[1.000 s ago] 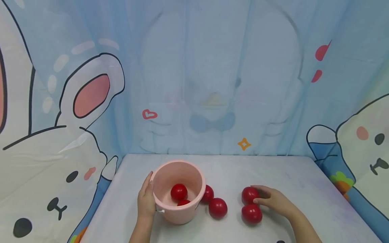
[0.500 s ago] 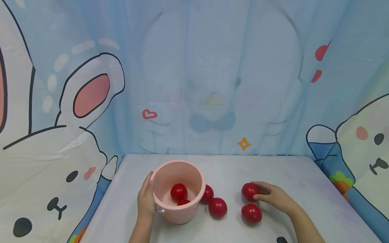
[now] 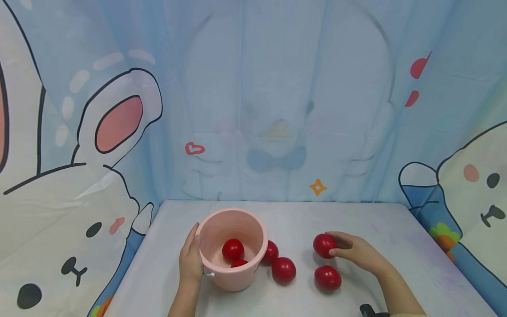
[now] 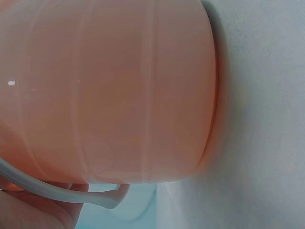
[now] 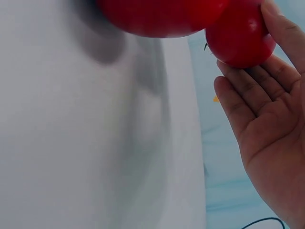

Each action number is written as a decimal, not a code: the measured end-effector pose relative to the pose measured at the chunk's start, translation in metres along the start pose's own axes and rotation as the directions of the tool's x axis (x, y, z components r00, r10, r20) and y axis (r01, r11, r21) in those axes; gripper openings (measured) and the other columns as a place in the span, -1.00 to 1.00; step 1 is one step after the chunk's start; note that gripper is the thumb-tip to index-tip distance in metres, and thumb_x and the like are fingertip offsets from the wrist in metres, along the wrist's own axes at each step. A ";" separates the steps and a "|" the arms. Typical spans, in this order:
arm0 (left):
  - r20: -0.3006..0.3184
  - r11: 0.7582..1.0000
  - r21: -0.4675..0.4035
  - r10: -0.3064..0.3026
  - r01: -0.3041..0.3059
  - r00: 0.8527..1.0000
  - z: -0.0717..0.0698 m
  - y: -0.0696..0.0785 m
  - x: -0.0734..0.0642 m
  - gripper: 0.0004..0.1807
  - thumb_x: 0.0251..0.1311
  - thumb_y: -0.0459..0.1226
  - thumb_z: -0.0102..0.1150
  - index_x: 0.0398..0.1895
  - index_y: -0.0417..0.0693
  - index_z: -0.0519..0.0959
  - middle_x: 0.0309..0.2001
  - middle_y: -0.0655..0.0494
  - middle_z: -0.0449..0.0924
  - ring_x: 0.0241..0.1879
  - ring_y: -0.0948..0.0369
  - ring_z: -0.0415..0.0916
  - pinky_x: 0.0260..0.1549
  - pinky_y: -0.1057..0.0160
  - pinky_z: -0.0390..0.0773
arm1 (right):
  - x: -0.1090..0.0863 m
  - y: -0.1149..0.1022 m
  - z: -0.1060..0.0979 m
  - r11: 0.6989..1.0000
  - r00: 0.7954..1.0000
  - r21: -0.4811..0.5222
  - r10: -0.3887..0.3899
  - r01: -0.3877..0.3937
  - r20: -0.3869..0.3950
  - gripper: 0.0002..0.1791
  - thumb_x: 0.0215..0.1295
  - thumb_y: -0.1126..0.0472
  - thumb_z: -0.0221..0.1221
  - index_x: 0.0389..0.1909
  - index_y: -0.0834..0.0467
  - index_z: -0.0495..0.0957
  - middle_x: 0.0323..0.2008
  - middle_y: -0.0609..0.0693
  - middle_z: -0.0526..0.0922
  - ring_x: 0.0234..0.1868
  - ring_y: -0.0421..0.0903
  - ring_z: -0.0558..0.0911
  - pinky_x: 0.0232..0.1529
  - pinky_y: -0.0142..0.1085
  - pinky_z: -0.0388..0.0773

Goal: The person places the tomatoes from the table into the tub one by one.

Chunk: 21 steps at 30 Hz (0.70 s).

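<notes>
My left hand [image 3: 191, 262] rests along the left outer side of a pink bucket [image 3: 233, 279], fingers fairly straight; in the left wrist view part of that hand shows behind the white handle [image 4: 52, 191]. Two red tomatoes lie inside the bucket, one tomato [image 3: 233, 250] nearer the back. At right, my right hand [image 3: 362, 253] pinches a glossy red tomato [image 3: 324, 245] between thumb and fingers, slightly above the table. In the right wrist view a sliver of green shows by the held tomato [image 5: 240, 36]. Just in front lies another tomato [image 3: 327, 278].
Two more tomatoes sit right of the bucket: one tomato [image 3: 283, 270] in front, one tomato [image 3: 271, 252] partly behind the bucket. A pale cloth covers the table [image 3: 356, 220]. A printed curtain [image 3: 277, 88] hangs behind. A dark object [image 3: 368, 310] shows at the bottom edge.
My right hand has lifted its tomato up and slightly away, so a gap now separates it from the tomato in front. The left hand and bucket have stayed put.
</notes>
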<state>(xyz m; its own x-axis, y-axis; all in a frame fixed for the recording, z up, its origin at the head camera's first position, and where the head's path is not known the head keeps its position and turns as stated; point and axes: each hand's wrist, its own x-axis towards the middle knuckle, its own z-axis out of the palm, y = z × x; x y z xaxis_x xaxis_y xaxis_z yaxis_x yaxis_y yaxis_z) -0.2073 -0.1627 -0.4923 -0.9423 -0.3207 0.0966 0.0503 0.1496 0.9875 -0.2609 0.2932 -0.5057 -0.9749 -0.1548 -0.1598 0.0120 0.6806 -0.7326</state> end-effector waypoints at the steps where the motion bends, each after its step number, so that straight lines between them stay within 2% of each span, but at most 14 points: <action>1: -0.001 1.000 0.001 -0.002 0.002 1.000 0.000 0.000 0.000 -0.47 0.51 0.14 -0.35 0.48 0.42 0.21 0.49 0.27 0.23 0.53 0.04 0.10 0.33 -0.07 0.34 | 0.000 -0.002 -0.001 1.000 1.000 0.000 -0.003 0.003 -0.001 -0.02 -0.06 -0.30 0.41 0.38 0.05 0.38 0.27 0.16 0.53 0.28 0.21 0.50 0.09 0.05 0.63; 9: -0.001 1.000 0.002 -0.004 0.004 1.000 0.000 0.000 0.000 -0.46 0.50 0.15 -0.34 0.48 0.43 0.21 0.50 0.27 0.23 0.54 0.05 0.08 0.34 -0.07 0.33 | 0.001 -0.018 -0.010 0.999 0.999 -0.003 -0.033 0.033 -0.009 0.00 -0.08 -0.28 0.43 0.40 0.04 0.36 0.28 0.19 0.51 0.29 0.24 0.49 0.05 0.01 0.66; 21: -0.007 1.000 -0.003 0.010 -0.010 1.000 0.001 0.001 0.000 -0.47 0.51 0.11 -0.33 0.49 0.38 0.22 0.49 0.25 0.24 0.53 0.03 0.11 0.32 -0.07 0.35 | 0.002 -0.038 -0.026 0.993 0.993 -0.011 -0.119 0.119 0.008 -0.10 0.07 -0.27 0.36 0.41 0.00 0.35 0.26 0.17 0.54 0.28 0.21 0.51 0.06 0.00 0.66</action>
<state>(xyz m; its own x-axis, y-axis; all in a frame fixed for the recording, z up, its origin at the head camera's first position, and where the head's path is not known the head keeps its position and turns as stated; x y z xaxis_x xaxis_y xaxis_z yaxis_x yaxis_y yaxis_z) -0.2071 -0.1618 -0.4910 -0.9394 -0.3257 0.1070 0.0606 0.1497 0.9869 -0.2694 0.2852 -0.4610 -0.9677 -0.2399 -0.0770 -0.1061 0.6653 -0.7390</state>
